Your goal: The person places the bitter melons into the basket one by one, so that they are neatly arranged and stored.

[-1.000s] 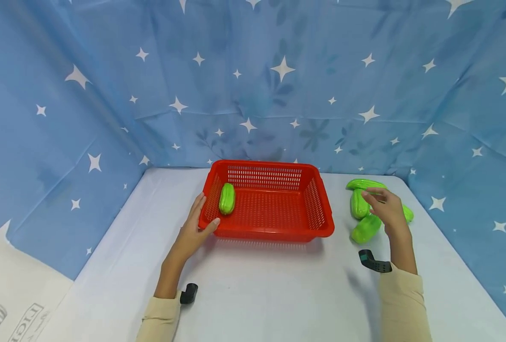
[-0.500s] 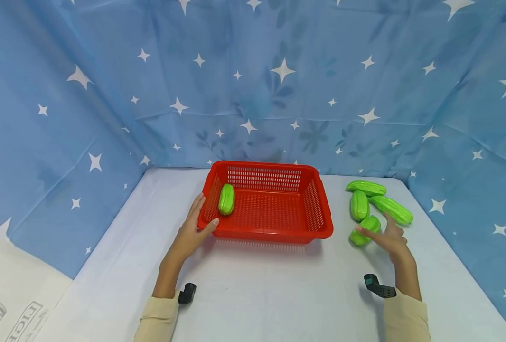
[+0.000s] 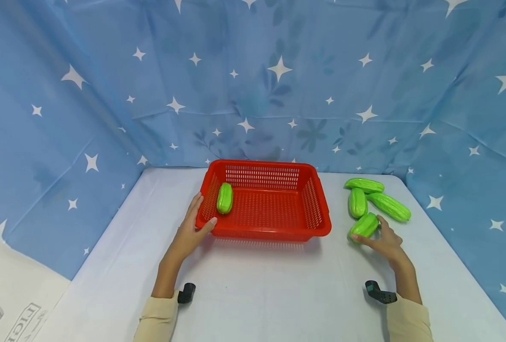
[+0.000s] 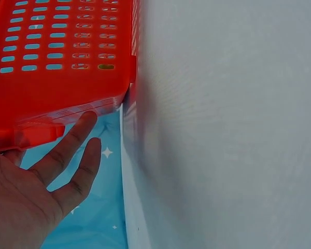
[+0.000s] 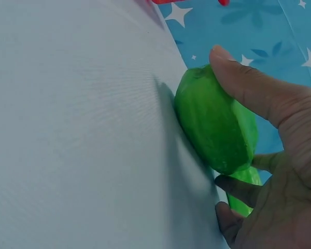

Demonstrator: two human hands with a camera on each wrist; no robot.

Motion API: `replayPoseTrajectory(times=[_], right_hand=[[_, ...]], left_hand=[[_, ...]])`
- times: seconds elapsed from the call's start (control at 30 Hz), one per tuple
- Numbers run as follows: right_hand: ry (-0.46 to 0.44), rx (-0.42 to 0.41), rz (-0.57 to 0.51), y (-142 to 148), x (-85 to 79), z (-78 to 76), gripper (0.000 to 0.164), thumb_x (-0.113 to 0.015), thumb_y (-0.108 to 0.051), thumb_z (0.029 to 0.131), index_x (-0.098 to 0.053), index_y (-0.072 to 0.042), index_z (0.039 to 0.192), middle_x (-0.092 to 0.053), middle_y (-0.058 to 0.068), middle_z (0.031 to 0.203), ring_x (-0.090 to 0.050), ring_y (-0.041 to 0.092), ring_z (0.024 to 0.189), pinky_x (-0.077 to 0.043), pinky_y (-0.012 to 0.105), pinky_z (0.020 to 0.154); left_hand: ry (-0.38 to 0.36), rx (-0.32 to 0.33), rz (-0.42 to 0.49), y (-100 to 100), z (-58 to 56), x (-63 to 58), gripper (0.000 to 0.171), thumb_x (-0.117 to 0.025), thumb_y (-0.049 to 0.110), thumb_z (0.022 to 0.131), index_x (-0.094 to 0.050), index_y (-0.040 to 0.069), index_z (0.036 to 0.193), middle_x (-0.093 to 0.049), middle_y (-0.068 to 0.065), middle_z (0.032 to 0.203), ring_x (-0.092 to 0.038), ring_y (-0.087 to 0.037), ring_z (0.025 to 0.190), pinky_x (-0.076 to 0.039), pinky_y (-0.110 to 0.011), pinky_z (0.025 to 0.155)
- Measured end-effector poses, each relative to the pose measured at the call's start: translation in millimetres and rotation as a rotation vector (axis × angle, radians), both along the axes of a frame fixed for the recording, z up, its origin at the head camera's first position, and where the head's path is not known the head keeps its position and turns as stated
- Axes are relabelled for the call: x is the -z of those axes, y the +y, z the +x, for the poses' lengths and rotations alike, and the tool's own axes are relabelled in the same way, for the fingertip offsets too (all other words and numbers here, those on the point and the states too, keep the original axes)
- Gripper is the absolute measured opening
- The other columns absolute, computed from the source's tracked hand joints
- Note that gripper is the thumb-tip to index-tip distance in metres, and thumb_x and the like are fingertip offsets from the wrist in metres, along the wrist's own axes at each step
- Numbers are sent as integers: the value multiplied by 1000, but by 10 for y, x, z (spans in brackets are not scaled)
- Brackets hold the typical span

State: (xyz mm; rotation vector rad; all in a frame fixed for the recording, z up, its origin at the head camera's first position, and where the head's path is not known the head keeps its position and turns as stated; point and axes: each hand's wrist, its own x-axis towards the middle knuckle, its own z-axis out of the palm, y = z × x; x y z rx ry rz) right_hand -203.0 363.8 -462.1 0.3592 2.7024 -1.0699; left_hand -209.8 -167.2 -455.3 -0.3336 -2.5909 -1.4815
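Observation:
In the head view a red basket (image 3: pixel 261 233) of perforated plastic stands on the table, one green ridged vegetable (image 3: pixel 225 198) lying inside at its left. My left hand (image 3: pixel 190 237) rests at the basket's front left corner, thumb over the front rim. In the left wrist view its fingers (image 4: pixel 79 181) extend fairly straight beside the basket wall. My right hand (image 3: pixel 387 241) holds another green ridged vegetable (image 3: pixel 364 227) low over the table's right side. The right wrist view shows the thumb (image 5: pixel 249 85) along one side of this vegetable (image 5: pixel 212 122), the fingers around the other end.
Behind the held one lie three more green vegetables: a short one (image 3: pixel 358 203) and two longer ones, one at the back (image 3: pixel 364 184) and one to the right (image 3: pixel 389 206). A blue star-patterned curtain (image 3: pixel 244 85) borders the white table (image 3: pixel 261 294).
My right hand has come down and back from above the longer vegetables to the nearest short one and has taken hold of it. The left hand keeps its place at the basket.

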Motion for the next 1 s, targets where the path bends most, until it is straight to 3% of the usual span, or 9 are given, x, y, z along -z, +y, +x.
replayPoseTrajectory(times=[0.23,0.53,0.67,0.87,1.0], right_hand=[[16,25,-69,-27,27,14,123,-71,-56,82,16,-8,155,5,37,155,-4,61,138,-22,77,104],[-1,40,-122,-10,9,35,123,-72,-53,82,18,-10,154,11,32,158,1,59,142,-17,77,106],[62,41,-179,-5,-5,47,121,-72,-48,85,19,-9,154,10,31,159,2,56,144,-14,75,109],[189,78,-306,-18,-36,64,114,-72,-37,88,17,-12,155,4,31,160,-6,54,145,-17,73,110],[248,110,-421,-51,-60,68,109,-70,-30,90,17,-21,156,8,23,162,-13,49,146,-20,61,117]], left_hand=[[7,-3,3,-9,-15,22,84,-62,47,92,-15,24,158,-8,12,165,-17,-23,151,-39,-54,109],[2,6,8,-3,-19,10,84,-62,47,92,-15,25,158,-8,11,165,-17,-24,151,-40,-54,107],[1,6,7,-4,-16,0,84,-62,48,92,-14,26,158,-7,10,165,-17,-25,151,-41,-55,106],[-7,3,9,-8,-18,3,85,-62,49,92,-14,26,158,-8,10,165,-19,-26,151,-43,-55,104],[-6,-1,2,-12,-23,20,85,-62,49,92,-14,26,158,-8,10,165,-19,-26,151,-42,-55,105]])
